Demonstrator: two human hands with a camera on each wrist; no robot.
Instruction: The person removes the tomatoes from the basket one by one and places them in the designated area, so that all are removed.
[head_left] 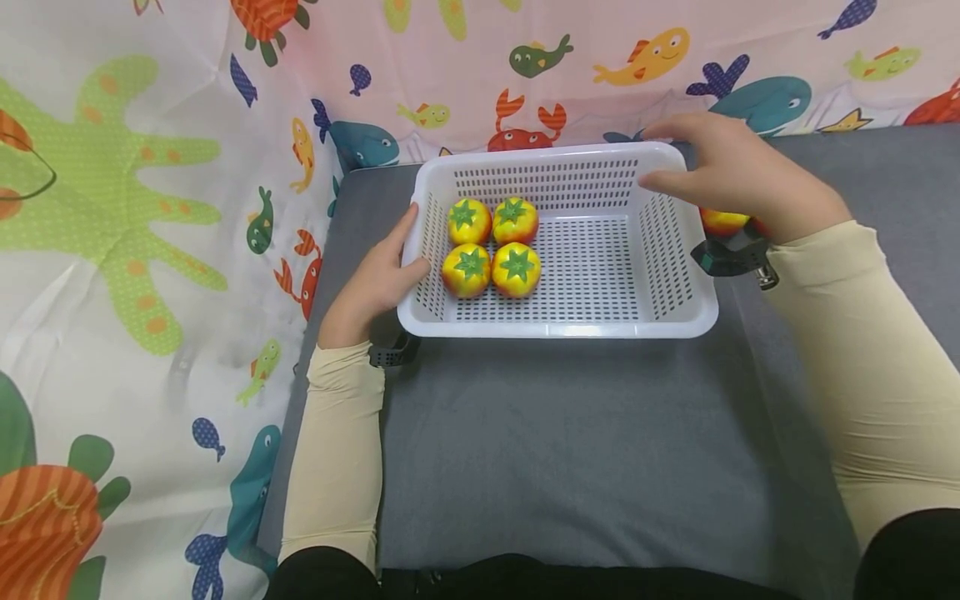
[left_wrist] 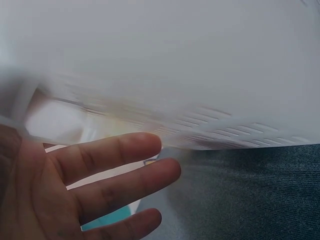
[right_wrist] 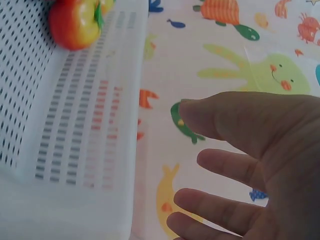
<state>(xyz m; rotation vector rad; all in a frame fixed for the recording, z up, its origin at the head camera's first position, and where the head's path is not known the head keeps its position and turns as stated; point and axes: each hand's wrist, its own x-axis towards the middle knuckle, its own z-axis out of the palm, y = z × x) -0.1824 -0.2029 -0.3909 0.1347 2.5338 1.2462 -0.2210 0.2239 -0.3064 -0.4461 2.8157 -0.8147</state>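
A white plastic basket (head_left: 555, 331) with slotted walls stands on the grey cloth. Several red-and-yellow toy fruits (head_left: 516, 268) with green star-shaped tops sit together in its left half. My left hand (head_left: 375, 285) is at the basket's left end, thumb by the rim; the left wrist view shows its fingers (left_wrist: 135, 187) straight and spread beside the wall. Over the basket's right end is my right hand (head_left: 731, 171), thumb and fingers apart, holding nothing. Another such fruit (head_left: 722, 222) lies outside the basket, partly hidden by that hand.
Grey cloth (head_left: 570, 450) covers the surface under the basket. A sheet printed with sea animals (head_left: 450, 75) hangs behind it and along the left side. A dark camera strap (head_left: 731, 257) is on the right wrist, another (head_left: 393, 350) on the left.
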